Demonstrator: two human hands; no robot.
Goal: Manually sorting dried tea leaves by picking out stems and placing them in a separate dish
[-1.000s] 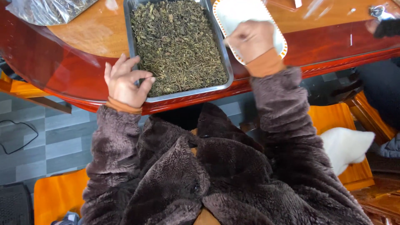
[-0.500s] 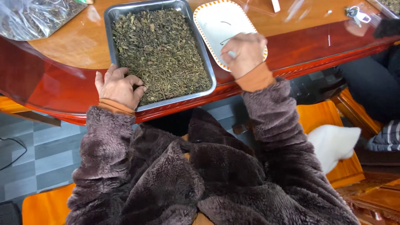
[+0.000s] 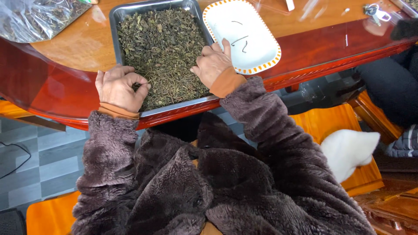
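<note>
Partly hidden tray (image 3: 130, 11) under both hands.

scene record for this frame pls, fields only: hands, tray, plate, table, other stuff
left hand: fingers curled, resting on the near left corner of the tray, touching the leaves
right hand: loosely closed, on the tray's right rim, beside the plate
tray: rectangular grey metal tray filled with dried green-brown leaves
plate: white rectangular plate with orange-dotted rim, right of the tray, a few dark stems on it
table: glossy red-brown wooden table
other: clear plastic bag of leaves far left; keys far right
</note>
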